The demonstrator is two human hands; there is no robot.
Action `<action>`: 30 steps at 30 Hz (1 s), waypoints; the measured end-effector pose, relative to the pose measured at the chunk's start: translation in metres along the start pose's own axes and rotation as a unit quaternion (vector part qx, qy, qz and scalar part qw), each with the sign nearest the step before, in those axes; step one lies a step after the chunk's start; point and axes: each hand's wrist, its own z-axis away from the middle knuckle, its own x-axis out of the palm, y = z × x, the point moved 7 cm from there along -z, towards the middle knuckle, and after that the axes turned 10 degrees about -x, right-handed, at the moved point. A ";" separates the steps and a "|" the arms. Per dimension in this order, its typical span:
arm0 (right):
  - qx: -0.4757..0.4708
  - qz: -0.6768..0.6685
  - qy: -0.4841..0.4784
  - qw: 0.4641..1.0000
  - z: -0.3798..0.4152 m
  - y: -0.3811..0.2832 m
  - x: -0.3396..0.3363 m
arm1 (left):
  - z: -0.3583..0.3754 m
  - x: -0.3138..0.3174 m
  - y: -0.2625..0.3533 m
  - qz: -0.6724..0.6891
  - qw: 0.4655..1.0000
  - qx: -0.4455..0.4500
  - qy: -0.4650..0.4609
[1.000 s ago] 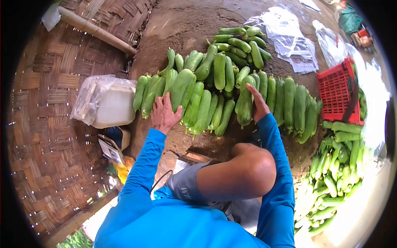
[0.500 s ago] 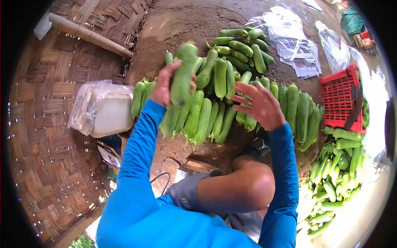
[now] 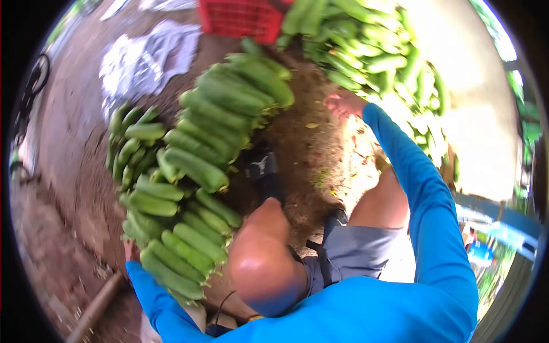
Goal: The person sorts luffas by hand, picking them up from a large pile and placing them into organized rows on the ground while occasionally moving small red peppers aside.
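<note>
My right hand (image 3: 345, 105) reaches out over the sunlit ground, fingers apart and nothing seen in them. It is just below the edge of a loose pile of zucchini (image 3: 384, 62). At the lower left, my left hand (image 3: 130, 250) is beside the near end of a long stacked row of zucchini (image 3: 197, 243). Its fingers are mostly hidden there and blurred, and I cannot tell whether they hold one. The row curves away up the middle, with smaller zucchini (image 3: 134, 146) heaped along its left side.
A red plastic crate (image 3: 240, 22) stands past the row's far end. Crumpled plastic sheets (image 3: 146, 63) lie on the dirt floor to the left. My shoe (image 3: 262, 167) rests close to the row. A bamboo pole (image 3: 97, 308) is at the lower left.
The view has swung right, toward the loose pile. My left hand, which was lifting a zucchini, is now low at the row's end; my right hand has moved away from the row toward the pile.
</note>
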 end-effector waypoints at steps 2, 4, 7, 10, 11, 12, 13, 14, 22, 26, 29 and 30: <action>-0.008 0.004 0.048 0.999 0.020 0.008 -0.038 | 0.004 0.008 0.017 -0.030 0.998 -0.024 -0.058; 0.001 0.074 0.104 0.992 0.019 0.041 -0.080 | 0.008 0.009 0.034 -0.060 0.994 0.015 -0.091; -0.027 0.182 0.230 0.956 0.045 0.059 -0.130 | 0.008 -0.006 0.069 -0.098 0.978 0.150 -0.101; -0.002 0.242 0.401 0.883 0.056 0.103 -0.180 | -0.019 -0.033 0.064 0.051 0.996 -0.006 -0.072; -0.003 0.240 0.404 0.883 0.052 0.110 -0.186 | -0.023 -0.039 0.044 0.190 0.960 -0.202 -0.048; -0.001 0.261 0.458 0.850 0.055 0.114 -0.197 | -0.025 -0.049 0.056 0.188 0.961 -0.200 -0.046; 0.000 0.282 0.512 0.812 0.059 0.114 -0.209 | -0.028 -0.066 0.073 0.150 0.976 -0.158 -0.002; -0.003 0.279 0.515 0.811 0.054 0.108 -0.220 | -0.030 -0.079 0.094 0.112 0.986 -0.114 0.043; 0.165 0.033 0.491 0.855 -0.036 0.094 -0.256 | 0.002 -0.100 0.292 0.188 0.966 -0.077 0.158; 0.154 -0.003 0.626 0.765 -0.031 0.114 -0.243 | 0.043 -0.085 0.459 0.118 0.977 0.026 0.176; 0.082 -0.018 0.555 0.828 -0.018 0.153 -0.245 | 0.054 -0.069 0.536 0.150 0.978 0.084 0.117; 0.042 -0.031 0.529 0.847 -0.002 0.143 -0.237 | 0.051 -0.061 0.549 0.154 0.977 0.088 0.116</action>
